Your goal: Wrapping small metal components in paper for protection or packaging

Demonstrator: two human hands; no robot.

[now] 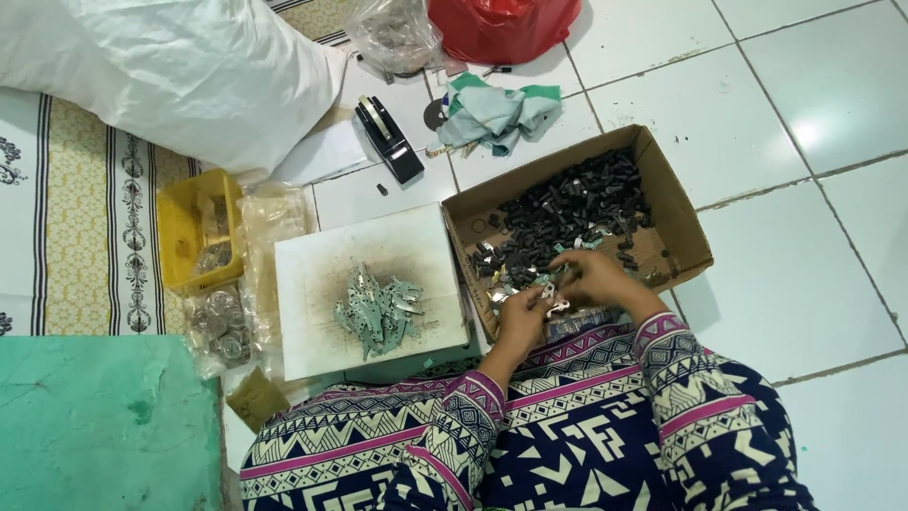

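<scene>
While the person sits on the tiled floor, both hands meet over the near edge of the cardboard box (676, 203): left hand (522, 317) and right hand (591, 279) pinch a small metal piece (554, 303) together, beside the white board (312, 284) heaped with metal plates (378, 312).

I see glossy white floor tiles (813, 85). Cardboard box (676, 203) at one o'clock, matt brown. Black pieces (567, 213) inside look matt plastic. Flat plates (378, 308) at nine o'clock: dull grey metal. Yellow tub (175, 232), smooth plastic. Crumpled rag (497, 114), cloth.
</scene>
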